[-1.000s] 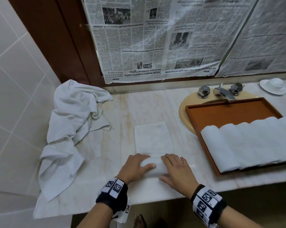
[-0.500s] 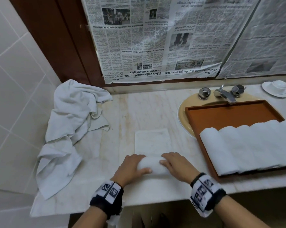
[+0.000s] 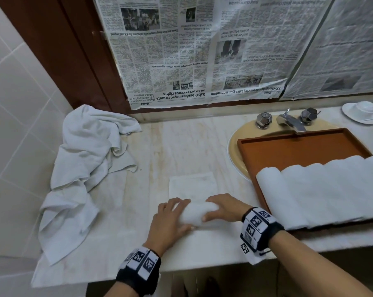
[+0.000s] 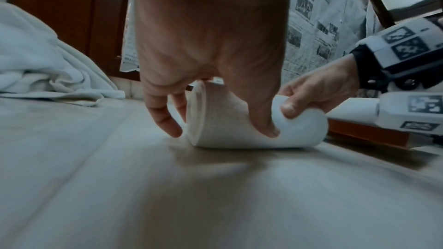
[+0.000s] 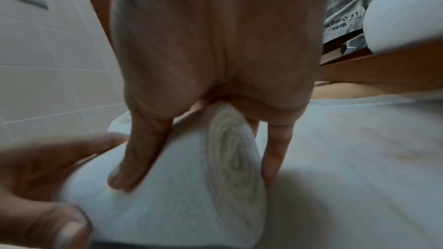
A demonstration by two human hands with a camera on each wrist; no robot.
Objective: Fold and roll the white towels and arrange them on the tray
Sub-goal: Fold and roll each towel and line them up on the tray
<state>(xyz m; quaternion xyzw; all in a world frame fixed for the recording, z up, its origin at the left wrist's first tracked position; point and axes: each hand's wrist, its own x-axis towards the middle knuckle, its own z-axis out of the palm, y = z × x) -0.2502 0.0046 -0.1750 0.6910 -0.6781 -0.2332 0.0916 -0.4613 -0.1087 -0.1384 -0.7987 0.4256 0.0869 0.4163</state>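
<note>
Both hands are clamped on a half-rolled white cotton towel (image 3: 195, 214) lying on the pale marble surface (image 3: 181, 142) near its front edge. The left hand (image 3: 170, 219) grips the roll's left end, thumb on the near side and fingers curled over the top; the left wrist view shows the fingertips (image 4: 167, 126) touching the surface just beside the roll's end. The right hand (image 3: 224, 209) grips the right end the same way, and the right wrist view shows the spiral of layers at that end of the towel (image 5: 230, 158) between thumb and fingers. The unrolled flat part of the towel stretches away from the hands toward the wall.

To the right, a brown rectangular wooden tray (image 3: 292, 146) sits over a yellowish sink basin (image 3: 234, 151) and carries a row of rolled white towels (image 3: 322, 189) lying side by side, touching one another. A crumpled pile of loose white towels (image 3: 84, 159) lies at the surface's left end, against the tiled wall.
</note>
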